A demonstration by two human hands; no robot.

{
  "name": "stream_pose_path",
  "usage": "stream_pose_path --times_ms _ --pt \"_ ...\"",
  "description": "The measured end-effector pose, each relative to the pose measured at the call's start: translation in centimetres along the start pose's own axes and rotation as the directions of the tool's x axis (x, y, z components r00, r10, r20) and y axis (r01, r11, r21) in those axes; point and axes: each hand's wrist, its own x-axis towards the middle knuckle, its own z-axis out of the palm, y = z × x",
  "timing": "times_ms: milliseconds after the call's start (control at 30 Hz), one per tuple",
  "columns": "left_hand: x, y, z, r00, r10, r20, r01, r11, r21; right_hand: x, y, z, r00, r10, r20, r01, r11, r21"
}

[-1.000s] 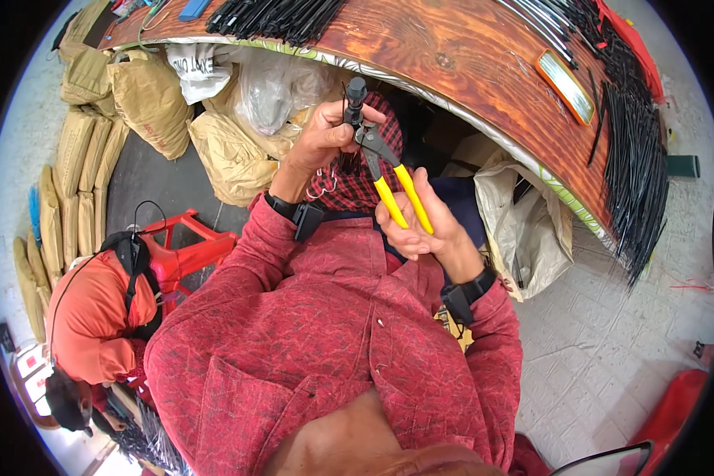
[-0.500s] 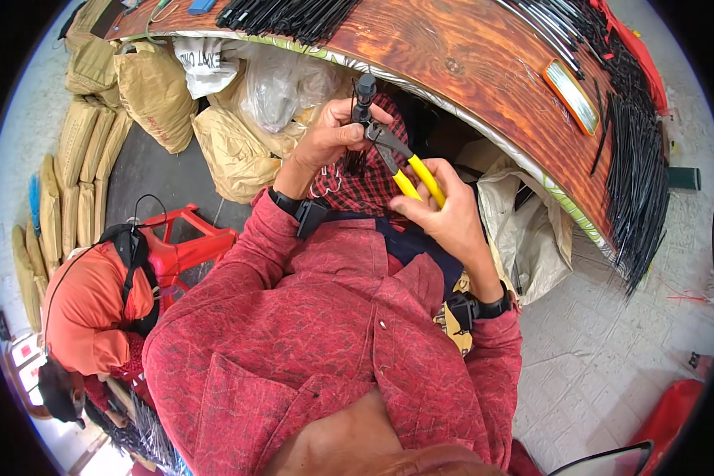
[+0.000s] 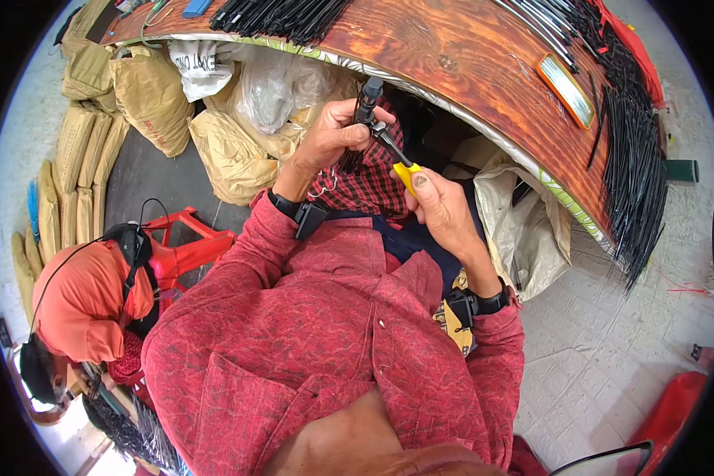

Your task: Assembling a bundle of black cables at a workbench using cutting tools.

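Observation:
My left hand (image 3: 335,136) is closed around a dark cylindrical piece (image 3: 368,97), its rounded end pointing up past my fingers. Thin dark strands hang below that hand. My right hand (image 3: 444,208) grips the yellow handles of pliers (image 3: 406,173), fingers wrapped round them. Reaching up and left, the metal jaws meet the lower part of the dark piece beside my left thumb. What exactly they bite on is too small to tell. Both hands are in front of my chest, short of the table edge, above red-and-black checked cloth (image 3: 381,186).
Ahead curves a wooden table (image 3: 420,59) with bundles of black rods (image 3: 635,178) and an orange-rimmed rectangular item (image 3: 566,90). Brown sacks (image 3: 152,99) and plastic bags (image 3: 266,91) lie left, near a red stool (image 3: 186,246). A person in an orange head covering (image 3: 83,297) sits left.
My right hand has turned and the plier handles have come together, now nearly covered by my fingers. The dark piece leans slightly more to the right. At left, the other person has shifted slightly.

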Motion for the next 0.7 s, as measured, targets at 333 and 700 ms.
stream_pose_path --times_ms 333,700 --pt "0.1 0.5 0.6 0.998 -0.022 0.059 0.021 1.000 0.023 -0.4 -0.9 -0.5 0.985 0.132 0.107 -0.148 0.976 0.163" --pt "0.8 0.5 3.0 0.996 0.064 0.061 -0.081 0.929 0.362 -0.2 -3.2 -4.2 0.992 0.122 -0.013 -0.121 0.963 -0.240"
